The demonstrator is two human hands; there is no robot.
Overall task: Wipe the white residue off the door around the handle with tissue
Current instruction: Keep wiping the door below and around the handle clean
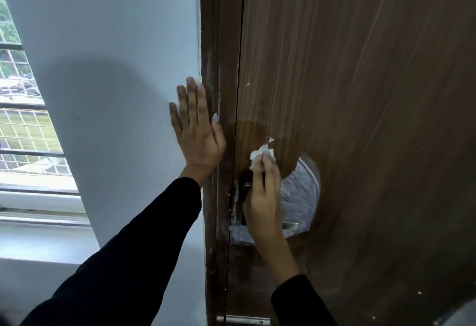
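Observation:
The brown wooden door [360,94] fills the right of the view. My right hand [262,197] presses a crumpled white tissue [260,155] against the door just above the metal handle [289,225], which the hand partly hides. A round patch of white residue [301,191] surrounds the handle; the wood above it looks darker and wiped. My left hand [197,130] lies flat, fingers spread, on the white wall at the door frame [219,94], holding nothing.
The door frame carries white smears along its edge. A white wall [116,68] stands to the left, with a barred window [23,119] and its sill at the far left. Small white specks [419,293] dot the door's lower right.

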